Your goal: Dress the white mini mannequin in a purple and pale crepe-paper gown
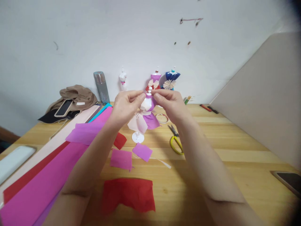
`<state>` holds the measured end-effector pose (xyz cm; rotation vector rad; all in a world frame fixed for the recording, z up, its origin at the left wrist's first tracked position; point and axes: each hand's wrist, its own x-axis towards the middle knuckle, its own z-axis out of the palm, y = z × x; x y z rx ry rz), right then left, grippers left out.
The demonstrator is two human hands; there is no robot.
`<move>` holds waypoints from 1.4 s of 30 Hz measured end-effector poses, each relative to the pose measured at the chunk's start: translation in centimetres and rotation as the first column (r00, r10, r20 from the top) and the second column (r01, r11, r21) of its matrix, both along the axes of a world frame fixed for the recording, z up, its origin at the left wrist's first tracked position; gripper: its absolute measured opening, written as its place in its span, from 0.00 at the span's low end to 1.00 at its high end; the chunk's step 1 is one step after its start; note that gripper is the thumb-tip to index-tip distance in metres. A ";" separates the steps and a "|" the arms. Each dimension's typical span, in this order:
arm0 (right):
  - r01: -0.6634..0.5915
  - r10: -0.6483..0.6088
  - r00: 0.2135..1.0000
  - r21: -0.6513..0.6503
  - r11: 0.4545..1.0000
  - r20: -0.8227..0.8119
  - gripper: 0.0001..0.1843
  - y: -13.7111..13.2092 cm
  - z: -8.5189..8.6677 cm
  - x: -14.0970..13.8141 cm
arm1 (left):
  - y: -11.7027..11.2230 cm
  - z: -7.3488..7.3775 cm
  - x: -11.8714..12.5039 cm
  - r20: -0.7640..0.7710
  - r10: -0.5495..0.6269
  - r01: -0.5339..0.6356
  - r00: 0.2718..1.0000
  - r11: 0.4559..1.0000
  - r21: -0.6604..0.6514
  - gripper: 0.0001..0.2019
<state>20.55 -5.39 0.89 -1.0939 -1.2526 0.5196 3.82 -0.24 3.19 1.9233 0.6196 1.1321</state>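
A small white dress form (146, 104) stands on a round white base (138, 137) in the middle of the table. It wears a skirt of pale pink paper (137, 122) and purple crepe paper (151, 121), with more purple on the right of the bodice and around the neck. My left hand (129, 102) is closed in a pinch at the left of the neck; what lies between its fingertips is hidden. On the other side, my right hand (169, 102) pinches the purple paper by the neck and shoulder.
Yellow-handled scissors (176, 144) lie below my right hand. Nearer are a red paper piece (131, 193) and small purple and pink squares (121, 159). Long paper sheets (49, 172) cover the left. Dressed forms (172, 82), a tumbler (101, 88) and brown cloth (77, 94) stand or lie by the wall.
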 end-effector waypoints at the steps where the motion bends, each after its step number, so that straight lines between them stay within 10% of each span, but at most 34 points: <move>1: -0.007 0.007 1.000 0.001 1.000 -0.026 0.11 -0.1 -0.2 0.2 | 0.1 -0.1 -0.1 0.020 -0.010 0.010 1.000 1.000 0.006 0.12; 42: 0.104 -0.105 0.994 0.011 0.994 0.034 0.05 -0.3 -0.7 -1.3 | 0.1 0.5 -0.5 -0.062 0.194 -0.186 0.979 0.976 0.116 0.07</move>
